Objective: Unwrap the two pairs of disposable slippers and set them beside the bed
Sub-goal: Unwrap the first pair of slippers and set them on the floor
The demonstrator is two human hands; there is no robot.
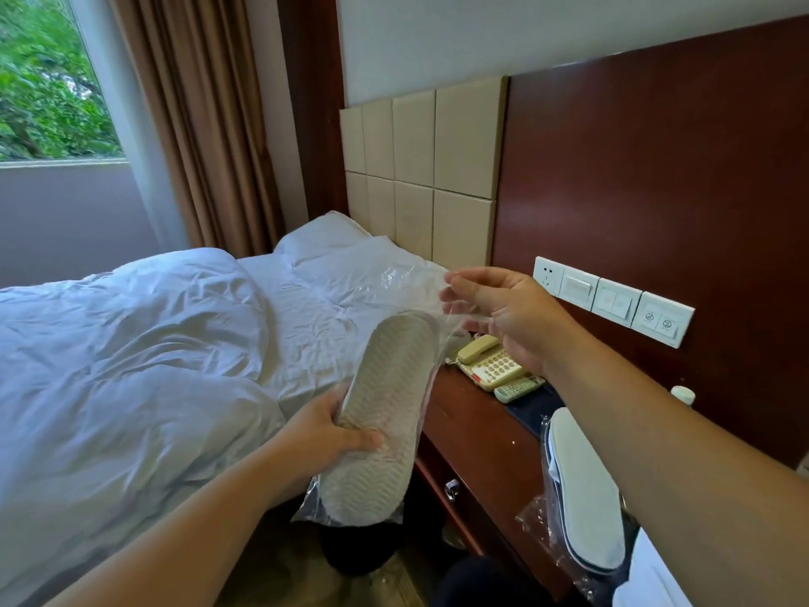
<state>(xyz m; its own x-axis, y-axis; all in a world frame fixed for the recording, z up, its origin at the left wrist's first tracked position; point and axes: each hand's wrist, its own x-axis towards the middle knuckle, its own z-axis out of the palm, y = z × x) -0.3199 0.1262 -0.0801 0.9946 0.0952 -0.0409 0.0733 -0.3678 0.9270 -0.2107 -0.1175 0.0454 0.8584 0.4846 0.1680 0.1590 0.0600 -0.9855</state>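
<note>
Observed: left hand (324,431) fingers (363,440) curled round slipper pair (385,414), sole up. The right hand (512,317) pinches its clear wrapper (411,282) above. A second wrapped pair (586,488) lies on the worktop (477,431) below the right forearm. Markings on the switch panel (613,300) are illegible.

Our left grip (332,435) and right grip (508,317) are bare hands on bare forearms (197,527); dark blue cloth (481,580), perhaps trousers, shows below.

Soft window (43,81) daylight, wide-angle edge distortion.

Bed (131,343) at frame left; surface (473,431) to its right bears telephone (490,365), with wrapped slippers (586,492) nearer.
</note>
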